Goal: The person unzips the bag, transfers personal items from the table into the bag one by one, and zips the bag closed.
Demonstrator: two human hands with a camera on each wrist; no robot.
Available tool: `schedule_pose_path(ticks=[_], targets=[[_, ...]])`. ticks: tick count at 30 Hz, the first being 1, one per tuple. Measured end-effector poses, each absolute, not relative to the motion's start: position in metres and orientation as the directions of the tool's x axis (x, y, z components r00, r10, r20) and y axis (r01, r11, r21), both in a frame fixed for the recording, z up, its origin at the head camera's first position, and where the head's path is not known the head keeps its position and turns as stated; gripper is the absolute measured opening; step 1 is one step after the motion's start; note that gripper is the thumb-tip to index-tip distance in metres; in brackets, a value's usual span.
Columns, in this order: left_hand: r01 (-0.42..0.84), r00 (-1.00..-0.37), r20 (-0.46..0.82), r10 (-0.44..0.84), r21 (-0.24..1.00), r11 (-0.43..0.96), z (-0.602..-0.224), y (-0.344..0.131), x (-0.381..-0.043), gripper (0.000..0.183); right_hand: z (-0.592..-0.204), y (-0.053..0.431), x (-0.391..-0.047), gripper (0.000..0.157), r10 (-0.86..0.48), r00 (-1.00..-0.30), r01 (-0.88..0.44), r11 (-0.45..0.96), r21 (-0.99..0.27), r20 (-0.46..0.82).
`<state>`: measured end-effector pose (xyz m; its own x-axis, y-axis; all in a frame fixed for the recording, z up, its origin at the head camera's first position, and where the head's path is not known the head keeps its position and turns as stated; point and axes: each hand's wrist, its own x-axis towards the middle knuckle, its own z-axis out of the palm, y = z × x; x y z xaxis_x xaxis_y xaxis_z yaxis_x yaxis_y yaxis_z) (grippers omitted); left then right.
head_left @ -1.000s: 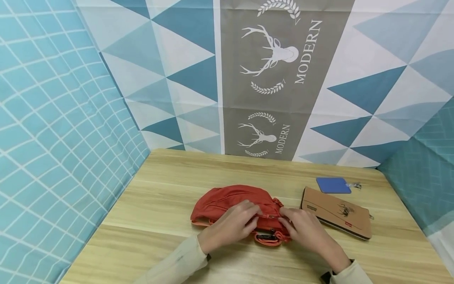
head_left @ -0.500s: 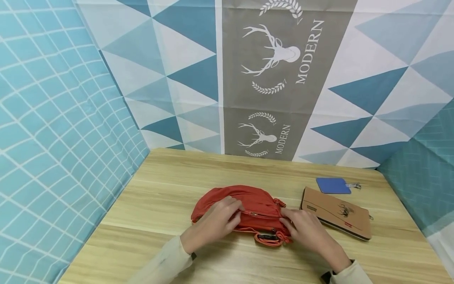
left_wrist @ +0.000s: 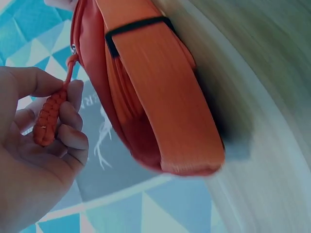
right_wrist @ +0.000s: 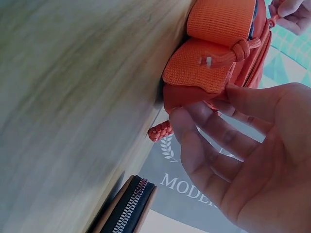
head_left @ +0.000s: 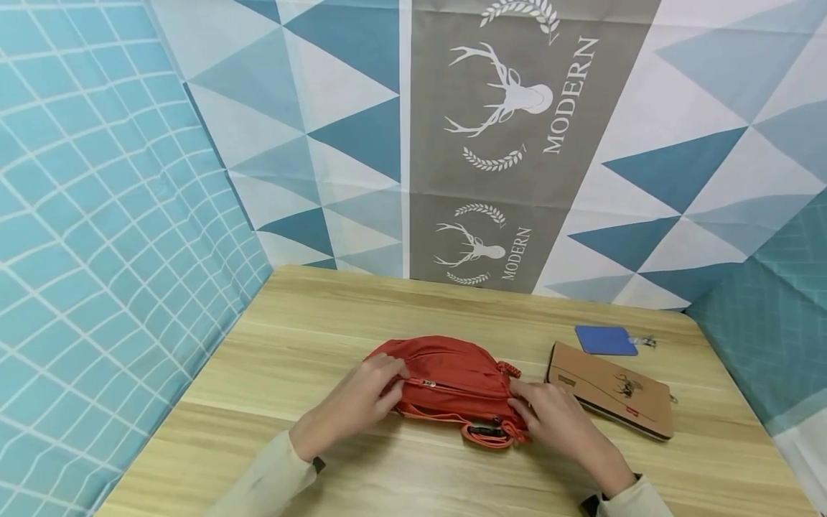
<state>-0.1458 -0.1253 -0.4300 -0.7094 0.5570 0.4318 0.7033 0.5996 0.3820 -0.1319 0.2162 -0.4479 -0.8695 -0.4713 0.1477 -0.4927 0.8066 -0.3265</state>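
Note:
A red waist pack with orange webbing straps lies on the wooden table, a front zip running across it. My left hand pinches the zip's braided cord pull between thumb and forefinger, by the pack's left part. The zip slider sits just right of those fingertips. At the pack's right end, my right hand pinches the fabric beside the zip. In the right wrist view another braided pull hangs beyond the fingers. Whether the zip gapes right of the slider is hard to tell.
A brown zipped pouch with a deer print lies right of the pack, close to my right hand. Behind it is a blue card holder with a metal clip. A coiled orange strap with a black buckle lies at the pack's front.
My left hand has drawn the pull leftward, and the slider has travelled along the zip from near the right end toward the left. My right hand has kept its grip on the right end.

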Motion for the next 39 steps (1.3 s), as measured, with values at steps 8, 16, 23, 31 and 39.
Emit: schedule_pose_path(ticks=[8,16,23,31,39], targets=[[0.649,-0.759,0.407,0.508,0.407,0.643,-0.426,-0.154,-0.149,0.014,-0.449,0.216,-0.133,0.02,-0.464,-0.877,-0.476,0.809,-0.343,0.123],[0.582,-0.812,0.346,0.469,0.441,0.683,-0.42,-0.17,-0.15,0.013,-0.45,0.218,-0.136,0.019,-0.463,-0.877,-0.48,0.817,-0.319,0.133],[0.515,-0.856,0.329,0.399,0.474,0.714,-0.425,-0.198,-0.154,0.017,-0.45,0.22,-0.135,0.014,-0.452,-0.877,-0.48,0.826,-0.294,0.164],[0.539,-0.839,0.306,0.45,0.355,0.764,-0.434,-0.201,-0.152,0.012,-0.449,0.22,-0.132,0.021,-0.468,-0.869,-0.495,0.82,-0.287,0.16],[0.667,-0.71,0.401,0.578,0.12,0.736,-0.425,-0.175,-0.145,0.013,-0.442,0.216,-0.128,0.004,-0.444,-0.883,-0.47,0.848,-0.246,0.156]])
